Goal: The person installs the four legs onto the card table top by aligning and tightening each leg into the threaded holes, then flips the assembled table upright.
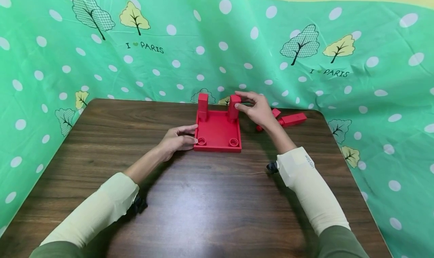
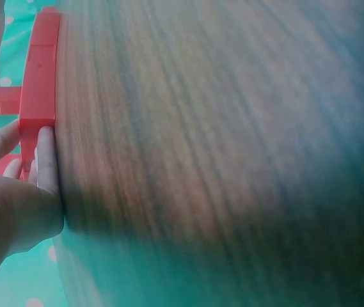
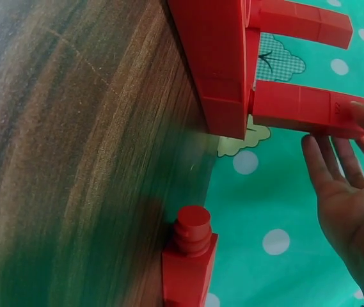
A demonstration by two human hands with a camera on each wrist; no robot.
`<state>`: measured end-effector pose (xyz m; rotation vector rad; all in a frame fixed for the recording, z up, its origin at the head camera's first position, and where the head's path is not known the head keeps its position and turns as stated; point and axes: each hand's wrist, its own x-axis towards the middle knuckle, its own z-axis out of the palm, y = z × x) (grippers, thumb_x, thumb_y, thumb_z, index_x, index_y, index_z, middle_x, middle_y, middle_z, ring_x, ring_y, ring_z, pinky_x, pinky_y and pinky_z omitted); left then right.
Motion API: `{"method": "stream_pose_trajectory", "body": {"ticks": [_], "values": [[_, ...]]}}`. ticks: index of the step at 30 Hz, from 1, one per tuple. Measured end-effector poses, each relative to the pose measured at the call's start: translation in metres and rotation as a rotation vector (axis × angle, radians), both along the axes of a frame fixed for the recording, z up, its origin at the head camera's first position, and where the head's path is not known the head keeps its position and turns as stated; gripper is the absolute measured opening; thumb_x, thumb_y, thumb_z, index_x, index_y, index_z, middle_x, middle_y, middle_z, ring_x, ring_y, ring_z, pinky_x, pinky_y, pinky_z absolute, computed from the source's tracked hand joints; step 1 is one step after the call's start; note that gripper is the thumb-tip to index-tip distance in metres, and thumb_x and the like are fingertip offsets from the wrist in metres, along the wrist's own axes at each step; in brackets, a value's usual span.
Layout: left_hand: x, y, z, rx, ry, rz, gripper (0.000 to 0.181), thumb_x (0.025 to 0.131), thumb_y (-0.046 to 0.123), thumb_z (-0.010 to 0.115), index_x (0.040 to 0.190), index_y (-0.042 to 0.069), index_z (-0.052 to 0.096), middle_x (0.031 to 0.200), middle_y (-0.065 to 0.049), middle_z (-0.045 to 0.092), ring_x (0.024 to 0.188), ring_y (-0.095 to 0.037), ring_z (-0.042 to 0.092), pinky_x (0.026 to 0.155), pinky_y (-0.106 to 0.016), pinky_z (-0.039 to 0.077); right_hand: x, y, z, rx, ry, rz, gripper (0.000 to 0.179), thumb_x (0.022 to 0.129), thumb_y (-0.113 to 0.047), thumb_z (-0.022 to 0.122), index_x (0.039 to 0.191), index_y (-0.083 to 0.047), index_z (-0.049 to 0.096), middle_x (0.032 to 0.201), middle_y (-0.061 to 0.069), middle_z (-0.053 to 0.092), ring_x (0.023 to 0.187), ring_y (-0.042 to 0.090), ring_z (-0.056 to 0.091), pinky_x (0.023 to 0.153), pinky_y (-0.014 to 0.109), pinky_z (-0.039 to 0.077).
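Observation:
A square red plastic base (image 1: pixel 218 132) with a raised rim lies on the table, with round threaded sockets (image 1: pixel 233 142) in its two near corners. Two square red legs stand upright at its far corners, a left leg (image 1: pixel 203 105) and a right leg (image 1: pixel 234 109). My right hand (image 1: pixel 256 109) grips the right leg near its top, thumb on one side and fingers on the other, as the right wrist view also shows. With my left hand (image 1: pixel 176 140) I hold the base's left edge, fingertips at its near left corner.
Loose red legs (image 1: pixel 293 119) lie on the wooden table (image 1: pixel 190 197) right of the base, partly behind my right hand; one shows its threaded end (image 3: pixel 193 224) in the right wrist view. A green dotted cloth (image 1: pixel 217 35) hangs behind the table and at both sides.

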<state>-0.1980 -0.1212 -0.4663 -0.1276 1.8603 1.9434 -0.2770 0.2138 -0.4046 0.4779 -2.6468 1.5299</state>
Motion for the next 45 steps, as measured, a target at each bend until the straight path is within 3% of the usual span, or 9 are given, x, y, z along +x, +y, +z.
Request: {"method": "stream_pose_trajectory", "body": {"ticks": [5, 11, 13, 19, 23, 27, 35, 42, 45], "values": [[0.0, 0.0008, -0.0004, 0.002, 0.001, 0.002, 0.073, 0.098, -0.01, 0.078, 0.164, 0.016, 0.061, 0.155, -0.017, 0.061, 0.103, -0.01, 0.079, 0.095, -0.031, 0.07, 0.0012, 0.0007, -0.0008, 0.003, 0.033, -0.02, 0.045, 0.104, -0.023, 0.079, 0.149, -0.016, 0.076, 0.154, 0.01, 0.071, 0.138, 0.028, 0.067, 0.093, 0.021, 0.059], [0.0001, 0.0007, -0.0002, -0.001, 0.001, 0.007, 0.074, 0.096, -0.008, 0.081, 0.163, 0.017, 0.063, 0.151, -0.015, 0.062, 0.103, -0.01, 0.077, 0.094, -0.031, 0.071, 0.0011, -0.0014, 0.0012, 0.014, 0.019, -0.044, 0.044, 0.102, -0.032, 0.083, 0.145, -0.019, 0.079, 0.143, 0.008, 0.078, 0.118, 0.029, 0.072, 0.083, 0.022, 0.059], [0.0, 0.0005, 0.0, 0.0, -0.001, 0.008, 0.074, 0.095, -0.008, 0.081, 0.163, 0.018, 0.063, 0.151, -0.014, 0.063, 0.103, -0.01, 0.077, 0.094, -0.031, 0.071, 0.0009, -0.0023, 0.0026, 0.018, 0.004, -0.037, 0.047, 0.102, -0.033, 0.084, 0.146, -0.019, 0.077, 0.139, 0.009, 0.079, 0.113, 0.03, 0.074, 0.083, 0.023, 0.06], [-0.0002, 0.0003, -0.0006, -0.001, 0.0, 0.005, 0.074, 0.096, -0.008, 0.081, 0.163, 0.018, 0.063, 0.15, -0.014, 0.063, 0.104, -0.011, 0.077, 0.094, -0.031, 0.071, -0.0017, -0.004, 0.0046, 0.037, -0.035, -0.018, 0.057, 0.101, -0.036, 0.086, 0.152, -0.016, 0.073, 0.14, 0.008, 0.077, 0.116, 0.029, 0.069, 0.089, 0.034, 0.059], [-0.0003, 0.0001, -0.0005, 0.003, 0.002, 0.005, 0.074, 0.095, -0.007, 0.082, 0.163, 0.017, 0.063, 0.151, -0.014, 0.063, 0.104, -0.01, 0.078, 0.093, -0.031, 0.071, -0.0037, -0.0059, 0.0041, 0.02, -0.042, -0.041, 0.055, 0.097, -0.04, 0.091, 0.144, -0.015, 0.076, 0.134, 0.008, 0.076, 0.118, 0.029, 0.068, 0.097, 0.04, 0.058], [-0.0002, 0.0004, 0.0, 0.014, -0.001, 0.005, 0.075, 0.095, -0.009, 0.08, 0.163, 0.016, 0.062, 0.153, -0.015, 0.063, 0.103, -0.009, 0.078, 0.094, -0.031, 0.071, -0.0052, -0.0066, 0.0034, 0.0, -0.038, -0.059, 0.048, 0.096, -0.037, 0.093, 0.134, -0.014, 0.076, 0.131, 0.008, 0.075, 0.123, 0.027, 0.072, 0.104, 0.036, 0.059], [0.0, 0.0007, 0.0001, 0.01, 0.0, 0.004, 0.074, 0.096, -0.008, 0.08, 0.163, 0.016, 0.062, 0.151, -0.014, 0.063, 0.099, -0.007, 0.076, 0.092, -0.03, 0.071, -0.0051, -0.003, 0.0065, 0.017, -0.053, 0.013, 0.048, 0.106, -0.025, 0.081, 0.151, -0.009, 0.072, 0.142, 0.014, 0.076, 0.128, 0.03, 0.073, 0.092, 0.018, 0.059], [-0.0002, 0.0007, 0.0015, 0.011, -0.001, 0.005, 0.074, 0.095, -0.008, 0.081, 0.163, 0.015, 0.062, 0.149, -0.013, 0.063, 0.099, -0.007, 0.075, 0.091, -0.029, 0.071, -0.0056, -0.0038, 0.0068, 0.065, -0.035, 0.001, 0.058, 0.102, -0.036, 0.087, 0.153, -0.012, 0.071, 0.148, 0.008, 0.074, 0.128, 0.028, 0.067, 0.097, 0.033, 0.057], [-0.0002, 0.001, 0.0014, 0.008, 0.001, 0.004, 0.074, 0.096, -0.009, 0.079, 0.164, 0.015, 0.061, 0.151, -0.014, 0.063, 0.099, -0.007, 0.075, 0.092, -0.03, 0.071, -0.0064, -0.0053, 0.0062, 0.08, -0.012, 0.001, 0.056, 0.101, -0.033, 0.089, 0.149, -0.01, 0.074, 0.145, 0.011, 0.077, 0.129, 0.03, 0.067, 0.096, 0.033, 0.058]]}}
